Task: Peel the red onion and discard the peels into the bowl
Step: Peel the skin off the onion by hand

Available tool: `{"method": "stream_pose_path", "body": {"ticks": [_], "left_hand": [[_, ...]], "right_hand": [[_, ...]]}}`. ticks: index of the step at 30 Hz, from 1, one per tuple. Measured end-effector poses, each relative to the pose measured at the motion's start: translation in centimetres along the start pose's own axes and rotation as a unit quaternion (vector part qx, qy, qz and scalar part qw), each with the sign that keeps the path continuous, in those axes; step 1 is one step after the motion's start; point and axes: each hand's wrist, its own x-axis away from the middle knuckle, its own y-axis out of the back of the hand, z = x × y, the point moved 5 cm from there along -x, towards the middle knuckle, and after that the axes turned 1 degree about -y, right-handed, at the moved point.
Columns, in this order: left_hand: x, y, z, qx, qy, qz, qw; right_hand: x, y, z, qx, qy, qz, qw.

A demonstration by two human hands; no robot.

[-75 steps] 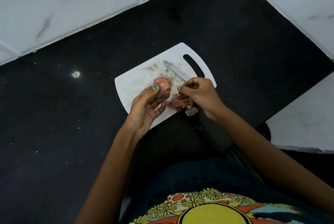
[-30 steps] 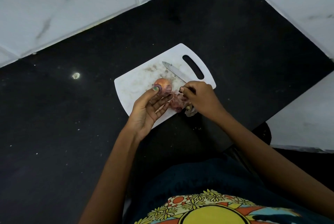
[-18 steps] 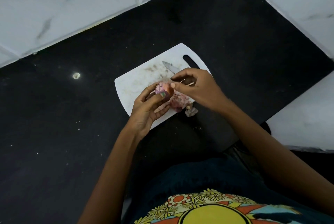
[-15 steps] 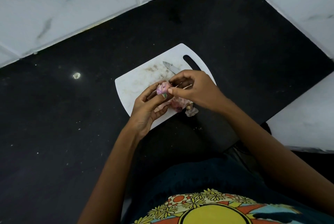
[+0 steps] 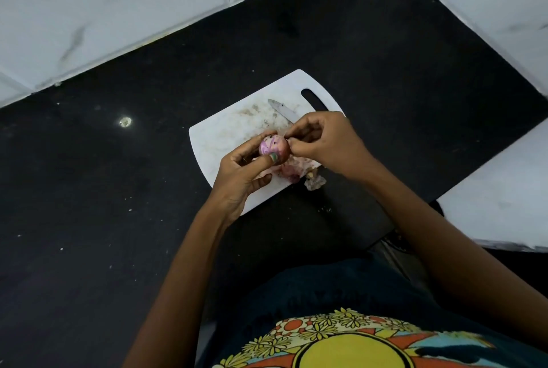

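Left hand [image 5: 237, 173] grips the onion [image 5: 272, 146] over the board [image 5: 225, 136], thumb with green-painted nail pressed on its near side. Onion is small, round, glossy pink-purple where skin is off. Right hand [image 5: 323, 139] pinches a thin papery flake of skin at the onion's right edge, fingers curled tight. Board is white plastic, rounded corners, slotted handle, smeared with brown specks, lying on the black speckled stone counter [image 5: 118, 204]. Knife [image 5: 281, 111] lies flat on the board, pointed steel blade showing, handle hidden under the right hand. Peels [image 5: 292, 172], crinkled pink and dry, heaped on the board's near edge below the hands; one scrap hangs off onto the counter
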Motion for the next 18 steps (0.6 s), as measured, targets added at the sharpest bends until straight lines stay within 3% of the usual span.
{"method": "stream_pose_path", "body": {"ticks": [18], "left_hand": [[0.10,0.21,0.42,-0.026,0.000,0.011,1.000]], "right_hand": [[0.11,-0.72,-0.58,-0.059,-0.035,0.077,0.995]]}}
